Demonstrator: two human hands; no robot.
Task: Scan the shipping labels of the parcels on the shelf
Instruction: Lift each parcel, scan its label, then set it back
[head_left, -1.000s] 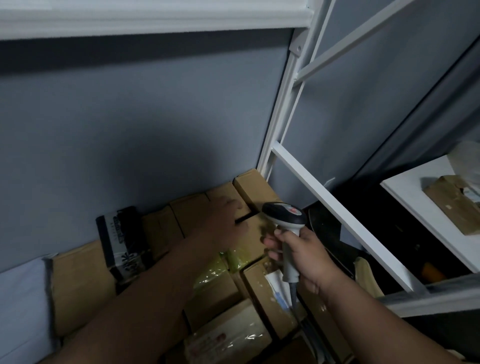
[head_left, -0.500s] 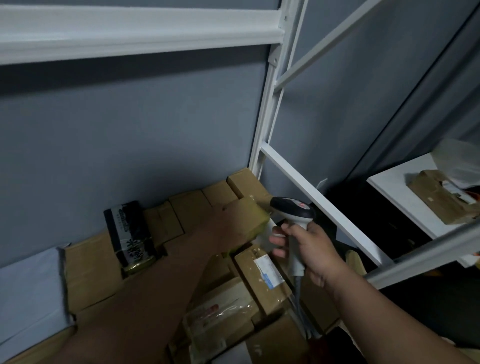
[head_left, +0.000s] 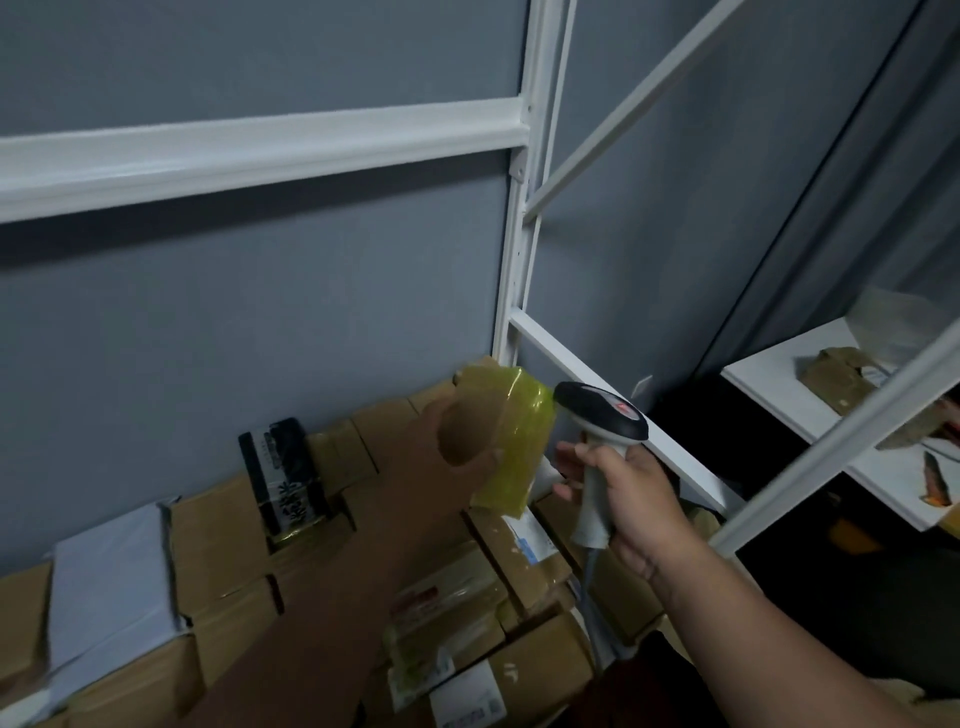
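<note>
My left hand (head_left: 462, 431) grips a small cardboard parcel wrapped in yellow tape (head_left: 511, 441) and holds it lifted above the pile, tilted towards the scanner. My right hand (head_left: 631, 499) grips the white handle of a barcode scanner (head_left: 602, 415) with a black head, just right of the parcel. The scanner's head nearly touches the parcel's upper right corner. Below lie several brown cardboard parcels (head_left: 519, 551), one with a white and blue shipping label (head_left: 530, 540). The label of the held parcel is not visible.
A black patterned box (head_left: 283, 475) stands among the parcels at the back, and a grey mailer bag (head_left: 111, 587) lies at the left. White shelf posts (head_left: 522, 260) and rails frame the bay. A second white shelf (head_left: 779, 384) at the right holds a crumpled brown parcel (head_left: 836, 376).
My left hand took hold of the yellow-taped parcel in the pile and raised it up beside the scanner. The view tilted upward, and my right hand stayed close with the scanner.
</note>
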